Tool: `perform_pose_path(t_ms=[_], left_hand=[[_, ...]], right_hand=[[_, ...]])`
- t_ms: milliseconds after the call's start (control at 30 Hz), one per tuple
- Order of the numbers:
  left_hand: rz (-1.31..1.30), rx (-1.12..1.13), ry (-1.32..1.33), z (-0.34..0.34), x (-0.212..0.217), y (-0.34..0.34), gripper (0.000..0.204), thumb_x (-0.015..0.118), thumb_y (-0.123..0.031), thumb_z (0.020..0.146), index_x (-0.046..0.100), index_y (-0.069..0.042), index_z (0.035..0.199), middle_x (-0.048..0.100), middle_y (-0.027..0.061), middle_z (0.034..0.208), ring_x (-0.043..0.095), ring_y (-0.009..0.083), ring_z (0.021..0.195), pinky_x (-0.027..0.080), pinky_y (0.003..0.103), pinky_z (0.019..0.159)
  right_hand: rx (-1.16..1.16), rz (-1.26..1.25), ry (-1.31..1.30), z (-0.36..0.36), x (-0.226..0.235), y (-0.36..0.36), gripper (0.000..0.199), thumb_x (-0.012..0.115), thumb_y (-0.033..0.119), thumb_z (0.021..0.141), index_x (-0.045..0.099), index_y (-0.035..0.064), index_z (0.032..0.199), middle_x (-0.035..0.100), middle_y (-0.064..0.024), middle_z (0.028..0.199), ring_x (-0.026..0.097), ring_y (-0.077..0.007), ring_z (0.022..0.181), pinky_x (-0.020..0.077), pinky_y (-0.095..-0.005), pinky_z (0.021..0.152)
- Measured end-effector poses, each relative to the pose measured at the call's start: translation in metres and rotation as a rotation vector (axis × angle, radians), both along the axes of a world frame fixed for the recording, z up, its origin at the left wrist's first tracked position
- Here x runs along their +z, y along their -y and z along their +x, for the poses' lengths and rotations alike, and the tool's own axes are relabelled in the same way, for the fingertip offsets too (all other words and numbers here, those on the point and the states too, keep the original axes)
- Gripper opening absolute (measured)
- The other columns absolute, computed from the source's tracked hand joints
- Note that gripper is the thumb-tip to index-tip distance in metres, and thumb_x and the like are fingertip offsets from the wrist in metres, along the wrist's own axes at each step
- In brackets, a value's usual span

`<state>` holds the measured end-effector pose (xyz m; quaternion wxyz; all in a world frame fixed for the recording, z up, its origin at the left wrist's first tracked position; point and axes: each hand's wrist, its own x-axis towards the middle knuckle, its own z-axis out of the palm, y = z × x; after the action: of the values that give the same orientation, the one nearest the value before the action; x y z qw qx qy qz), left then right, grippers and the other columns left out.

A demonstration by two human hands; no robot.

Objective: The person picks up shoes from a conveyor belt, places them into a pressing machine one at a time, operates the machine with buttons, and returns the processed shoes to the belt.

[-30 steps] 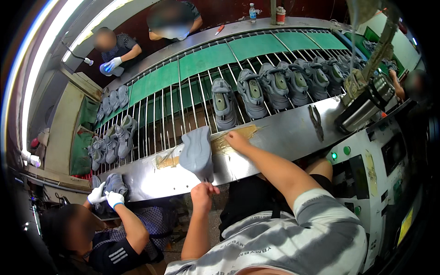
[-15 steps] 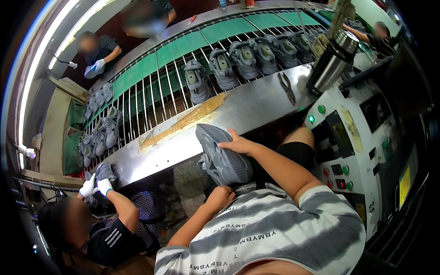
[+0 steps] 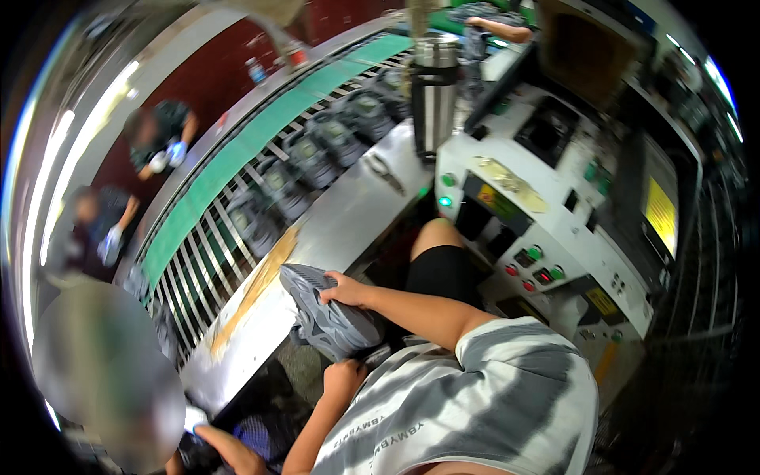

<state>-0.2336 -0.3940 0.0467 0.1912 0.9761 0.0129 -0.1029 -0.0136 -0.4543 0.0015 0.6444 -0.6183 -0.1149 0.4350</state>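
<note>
A grey sneaker (image 3: 328,321) lies on its side above my lap, its ridged sole turned partly toward my right arm. My right hand (image 3: 346,290) grips it across the sole, thumb and fingers pressed to its far half. My left hand (image 3: 343,378) is closed in a loose fist right by the shoe's near end. The fingers curl out of sight, so what they hold, if anything, is hidden. Several more grey sneakers (image 3: 309,154) stand in a row on the metal roller conveyor (image 3: 202,261) ahead of me.
Pliers (image 3: 385,172) lie on the steel ledge (image 3: 332,226), near a steel thermos (image 3: 435,103). At right stands a white machine panel (image 3: 507,178) with green and red buttons. A co-worker's arm (image 3: 229,450) is close at lower left; other people work across the conveyor.
The view has swung right, bringing more of the machine into sight. Both my hands keep about the same place on the sneaker.
</note>
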Motion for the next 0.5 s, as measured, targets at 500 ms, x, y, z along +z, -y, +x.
perform_pose_path(t_ms=[500], left_hand=[[-0.051, 0.462, 0.5, 0.24, -0.119, -0.076, 0.039, 0.054, -0.029, 0.091, 0.058, -0.001, 0.064, 0.058, 0.0203, 0.062, 0.055, 0.0407, 0.056, 0.041, 0.047, 0.053]], right_hand=[[-1.268, -0.105, 0.456, 0.209, 0.177, 0.472, 0.084, 0.07, 0.03, 0.066, 0.039, 0.0048, 0.14, 0.055, -0.0159, 0.124, 0.056, -0.028, 0.107, 0.046, -0.0399, 0.09]])
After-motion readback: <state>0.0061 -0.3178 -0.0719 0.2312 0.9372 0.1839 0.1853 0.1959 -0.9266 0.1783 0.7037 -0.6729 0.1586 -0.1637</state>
